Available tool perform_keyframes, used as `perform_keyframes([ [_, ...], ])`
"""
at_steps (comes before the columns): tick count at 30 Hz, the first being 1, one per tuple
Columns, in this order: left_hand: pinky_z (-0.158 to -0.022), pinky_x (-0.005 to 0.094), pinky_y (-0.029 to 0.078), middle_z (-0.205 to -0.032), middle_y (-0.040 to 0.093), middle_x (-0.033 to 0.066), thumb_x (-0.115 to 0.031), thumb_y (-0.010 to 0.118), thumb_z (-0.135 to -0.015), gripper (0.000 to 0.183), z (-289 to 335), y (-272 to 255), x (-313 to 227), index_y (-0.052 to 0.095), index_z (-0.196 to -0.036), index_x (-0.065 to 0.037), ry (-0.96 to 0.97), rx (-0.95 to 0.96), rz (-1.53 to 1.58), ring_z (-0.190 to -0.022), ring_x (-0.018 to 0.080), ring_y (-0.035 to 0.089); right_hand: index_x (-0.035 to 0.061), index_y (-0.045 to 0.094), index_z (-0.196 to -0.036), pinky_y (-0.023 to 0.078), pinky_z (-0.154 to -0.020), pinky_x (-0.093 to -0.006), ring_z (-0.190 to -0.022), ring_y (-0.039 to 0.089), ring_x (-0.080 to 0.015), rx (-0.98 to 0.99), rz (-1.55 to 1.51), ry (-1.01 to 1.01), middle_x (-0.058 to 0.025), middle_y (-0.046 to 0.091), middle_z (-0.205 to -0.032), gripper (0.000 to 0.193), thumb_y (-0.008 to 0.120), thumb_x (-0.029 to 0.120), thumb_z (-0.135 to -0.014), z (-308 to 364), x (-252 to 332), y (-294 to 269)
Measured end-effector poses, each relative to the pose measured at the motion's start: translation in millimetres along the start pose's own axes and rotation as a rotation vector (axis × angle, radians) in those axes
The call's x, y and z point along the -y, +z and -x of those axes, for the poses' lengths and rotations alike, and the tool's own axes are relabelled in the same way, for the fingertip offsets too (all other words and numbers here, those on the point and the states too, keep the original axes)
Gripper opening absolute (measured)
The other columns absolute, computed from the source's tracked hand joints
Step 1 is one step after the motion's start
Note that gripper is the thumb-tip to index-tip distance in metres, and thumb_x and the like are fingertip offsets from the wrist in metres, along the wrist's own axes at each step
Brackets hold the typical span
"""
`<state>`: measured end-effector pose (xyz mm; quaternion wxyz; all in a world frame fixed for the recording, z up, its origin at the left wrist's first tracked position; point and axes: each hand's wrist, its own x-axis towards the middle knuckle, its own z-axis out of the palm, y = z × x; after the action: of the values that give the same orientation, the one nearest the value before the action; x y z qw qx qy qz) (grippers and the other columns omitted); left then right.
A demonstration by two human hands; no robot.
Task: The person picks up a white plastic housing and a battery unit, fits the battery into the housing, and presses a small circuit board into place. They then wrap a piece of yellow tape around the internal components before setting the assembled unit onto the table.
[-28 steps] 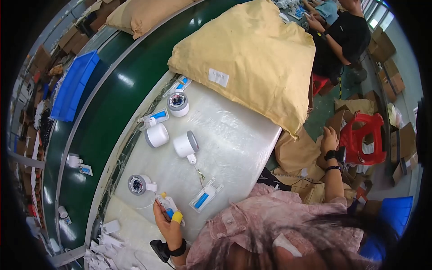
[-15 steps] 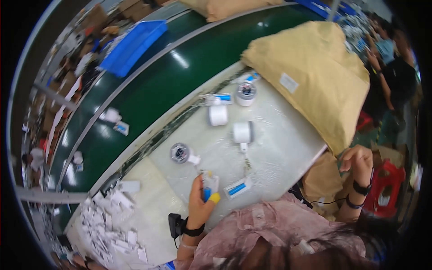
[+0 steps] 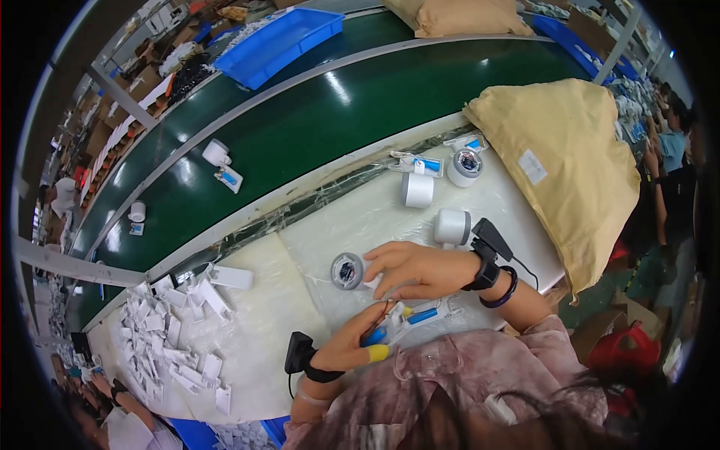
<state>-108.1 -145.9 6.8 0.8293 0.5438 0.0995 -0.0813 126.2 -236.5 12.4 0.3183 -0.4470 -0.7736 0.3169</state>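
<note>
Your left hand (image 3: 349,348) has its grip closed on a white plastic holder with a smooth blue battery (image 3: 373,337); the thumb – covered by a soft yellow cap (image 3: 377,352) – lies along the near side. A second holder (image 3: 422,316), a shallow tray with a blue cylinder, lies just to the right, near your shirt front.

Your right hand (image 3: 421,268) is palm down, reaching leftward over the worktop (image 3: 337,225), its fingers bent and slightly spread. Its fingertips are at the short white neck of a round housing (image 3: 347,271); the grip is part-open, but you cannot tell whether it has hold of the neck. The housing lies face up, showing a dark disc inside a grey ring.

The worktop is covered in glossy, wrinkled film. Beyond your right hand stand three smooth white cups (image 3: 417,190) with grey rims. At left, locate a loose heap of angular white plastic parts (image 3: 176,337); at right, a creased tan paper sack (image 3: 566,172).

Your left forearm rises from the lower edge, fingers angled toward the right hand.
</note>
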Motion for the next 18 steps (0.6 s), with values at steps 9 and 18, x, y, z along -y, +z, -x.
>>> perform_keyframes([
  [9,-0.069,0.0283,0.039,-0.09,0.056,0.0108,-0.03,0.064,-0.075,0.067,17.5,5.2,-5.6,0.046,-0.127,0.009,0.002,-0.12,0.222,-0.077,0.018,0.052,0.0111,0.066,-0.11,0.031,-0.104,-0.0467,-0.132,0.04,-0.0328,-0.211,-0.155,-0.142,-0.007,0.059,-0.123,0.026,0.069,0.011,-0.084,-10.0,-2.4,23.3],
  [18,-0.074,0.0284,0.043,-0.088,0.061,0.0058,-0.017,0.07,-0.077,0.054,24.4,-4.6,-7.3,0.051,-0.124,0.004,-0.087,-0.016,-0.039,-0.078,0.0169,0.057,0.0093,0.065,-0.094,0.043,-0.089,-0.0394,-0.098,0.06,-0.0263,-0.284,-0.385,-0.026,-0.0052,0.066,-0.093,0.016,0.073,0.016,-0.081,4.0,3.6,26.2],
])
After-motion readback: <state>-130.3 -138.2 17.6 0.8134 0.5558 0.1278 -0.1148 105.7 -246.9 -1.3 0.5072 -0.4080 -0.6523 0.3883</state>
